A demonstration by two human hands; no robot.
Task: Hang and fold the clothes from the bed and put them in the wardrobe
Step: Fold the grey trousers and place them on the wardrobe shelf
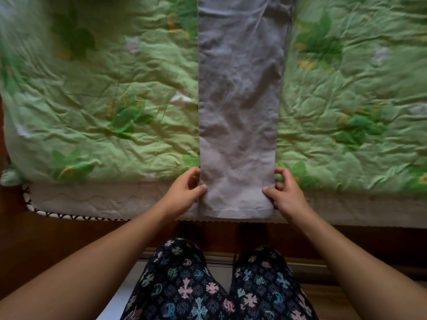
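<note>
A pair of light grey trousers (pixel 240 107) lies flat in one long strip down the middle of the bed, legs stacked, hem end at the bed's near edge. My left hand (pixel 184 192) pinches the left side of the hem end, thumb on top of the cloth. My right hand (pixel 284 192) pinches the right side of the same end, thumb on top as well. The upper part of the trousers runs out of the top of the frame.
A green quilt (pixel 97 93) with a leaf print covers the bed. The white mattress edge (pixel 111 199) and a dark wooden bed frame (pixel 69 236) run along the near side. My legs in dark patterned trousers (pixel 208 285) stand against the frame.
</note>
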